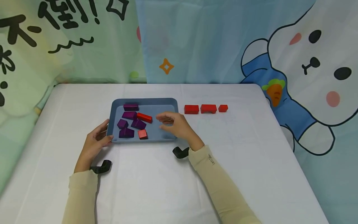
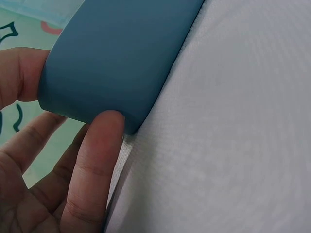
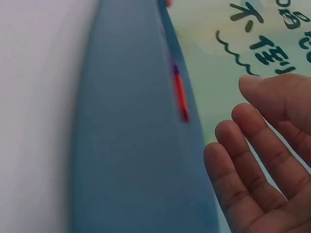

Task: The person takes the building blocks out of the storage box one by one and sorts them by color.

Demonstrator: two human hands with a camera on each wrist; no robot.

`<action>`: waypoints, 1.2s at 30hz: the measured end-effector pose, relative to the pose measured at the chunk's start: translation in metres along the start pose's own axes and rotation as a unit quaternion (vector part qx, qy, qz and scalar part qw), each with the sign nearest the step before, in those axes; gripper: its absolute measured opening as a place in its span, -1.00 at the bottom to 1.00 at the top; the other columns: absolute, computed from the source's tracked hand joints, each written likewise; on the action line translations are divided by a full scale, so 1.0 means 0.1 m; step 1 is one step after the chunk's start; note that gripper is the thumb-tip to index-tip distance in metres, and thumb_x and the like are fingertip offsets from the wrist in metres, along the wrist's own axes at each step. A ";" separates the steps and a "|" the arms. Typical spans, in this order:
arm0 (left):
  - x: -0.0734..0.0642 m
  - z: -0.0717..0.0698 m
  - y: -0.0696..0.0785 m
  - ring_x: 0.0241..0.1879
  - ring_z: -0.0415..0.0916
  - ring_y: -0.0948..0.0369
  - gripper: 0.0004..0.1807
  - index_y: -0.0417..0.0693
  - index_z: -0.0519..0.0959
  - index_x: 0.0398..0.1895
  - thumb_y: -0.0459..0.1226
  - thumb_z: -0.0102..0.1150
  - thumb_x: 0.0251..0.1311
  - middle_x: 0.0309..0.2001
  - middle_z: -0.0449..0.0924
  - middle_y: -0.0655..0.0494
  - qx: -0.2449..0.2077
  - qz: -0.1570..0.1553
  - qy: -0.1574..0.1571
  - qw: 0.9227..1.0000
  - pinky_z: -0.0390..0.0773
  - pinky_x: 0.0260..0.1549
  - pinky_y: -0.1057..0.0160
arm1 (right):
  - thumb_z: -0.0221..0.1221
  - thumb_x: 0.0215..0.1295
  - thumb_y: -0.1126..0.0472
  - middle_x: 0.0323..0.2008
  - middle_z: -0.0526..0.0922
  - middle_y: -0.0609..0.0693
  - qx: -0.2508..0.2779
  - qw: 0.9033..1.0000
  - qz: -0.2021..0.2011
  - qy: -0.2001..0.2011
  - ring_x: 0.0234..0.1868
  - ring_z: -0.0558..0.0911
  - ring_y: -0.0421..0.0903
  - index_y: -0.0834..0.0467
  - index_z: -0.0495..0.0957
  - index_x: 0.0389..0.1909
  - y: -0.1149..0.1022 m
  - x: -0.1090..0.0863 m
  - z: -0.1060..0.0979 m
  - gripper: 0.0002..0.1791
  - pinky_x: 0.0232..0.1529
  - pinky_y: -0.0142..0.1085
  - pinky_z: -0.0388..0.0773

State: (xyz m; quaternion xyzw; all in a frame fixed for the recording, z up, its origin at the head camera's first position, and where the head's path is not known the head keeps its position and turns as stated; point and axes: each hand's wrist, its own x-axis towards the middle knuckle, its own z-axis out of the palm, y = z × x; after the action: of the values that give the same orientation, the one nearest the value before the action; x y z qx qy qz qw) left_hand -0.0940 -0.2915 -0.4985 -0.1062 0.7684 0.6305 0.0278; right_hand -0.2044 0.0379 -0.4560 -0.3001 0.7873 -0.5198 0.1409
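A blue-grey tray (image 1: 159,139) lies on the table with several purple blocks (image 1: 126,133) in its left half. Among them are a long red block (image 1: 144,117) and a small red block (image 1: 142,134). My left hand (image 1: 98,138) grips the tray's near left corner; in the left wrist view the thumb (image 2: 95,165) lies against the wall and another finger is round the end. Over the tray's right side hovers my right hand (image 1: 176,124), fingers loosely extended, thumb apart, nothing held.
Three red blocks stand in a row right of the tray: one left (image 1: 191,109), one notched underneath (image 1: 208,108), and a smaller one (image 1: 223,108). A white cloth covers the table (image 1: 156,186). Printed curtains (image 1: 195,40) hang behind it. Each wrist wears a black camera mount (image 1: 102,167).
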 end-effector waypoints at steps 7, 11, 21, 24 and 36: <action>0.01 0.01 0.00 0.38 0.39 -0.19 -0.16 -0.15 0.15 0.73 -0.44 0.22 0.42 0.59 0.24 -0.42 -0.003 0.006 0.000 1.000 0.71 -0.23 0.46 | 0.33 0.40 0.50 0.20 0.69 0.33 0.011 0.999 0.008 -0.043 0.18 0.67 0.22 0.45 0.61 0.27 0.06 0.10 0.24 -0.56 0.29 -0.13 0.65; 0.01 0.01 0.01 0.38 0.38 -0.21 -0.16 -0.16 0.16 0.73 -0.43 0.22 0.42 0.59 0.24 -0.42 -0.001 0.006 0.001 1.000 0.71 -0.23 0.47 | 0.37 0.37 0.50 0.21 0.71 0.29 -0.002 0.997 0.028 -0.070 0.21 0.68 0.18 0.41 0.63 0.27 0.05 0.16 0.34 -0.54 0.28 -0.19 0.66; 0.00 0.01 0.01 0.37 0.39 -0.13 -0.16 -0.14 0.16 0.73 -0.43 0.22 0.42 0.59 0.24 -0.40 -0.004 0.001 0.002 1.000 0.71 -0.22 0.47 | 0.41 0.35 0.46 0.15 0.75 0.23 -0.042 0.991 0.051 -0.119 0.16 0.73 0.10 0.36 0.69 0.21 0.00 0.30 0.49 -0.59 0.21 -0.31 0.67; 0.01 0.02 0.02 0.31 0.42 -0.04 -0.16 -0.15 0.17 0.73 -0.43 0.22 0.41 0.58 0.25 -0.40 -0.004 0.003 0.002 1.000 0.71 -0.22 0.46 | 0.42 0.35 0.46 0.11 0.77 0.23 -0.048 0.991 0.053 -0.115 0.10 0.74 0.08 0.35 0.72 0.17 0.00 0.31 0.49 -0.62 0.16 -0.32 0.69; 0.00 0.02 0.01 0.43 0.34 -0.22 -0.16 -0.15 0.15 0.73 -0.44 0.20 0.42 0.61 0.21 -0.41 -0.016 0.000 -0.002 1.000 0.70 -0.21 0.47 | 0.43 0.35 0.41 0.15 0.73 0.23 -0.007 0.999 0.041 -0.031 0.15 0.71 0.14 0.32 0.72 0.17 0.01 0.16 0.26 -0.62 0.19 -0.19 0.70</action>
State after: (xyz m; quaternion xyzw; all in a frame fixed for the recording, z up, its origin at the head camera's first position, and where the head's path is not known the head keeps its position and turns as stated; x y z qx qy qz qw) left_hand -0.0943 -0.2893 -0.4980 -0.1049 0.7581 0.6430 0.0275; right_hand -0.2032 0.0095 -0.4666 -0.2847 0.7976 -0.4988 0.1844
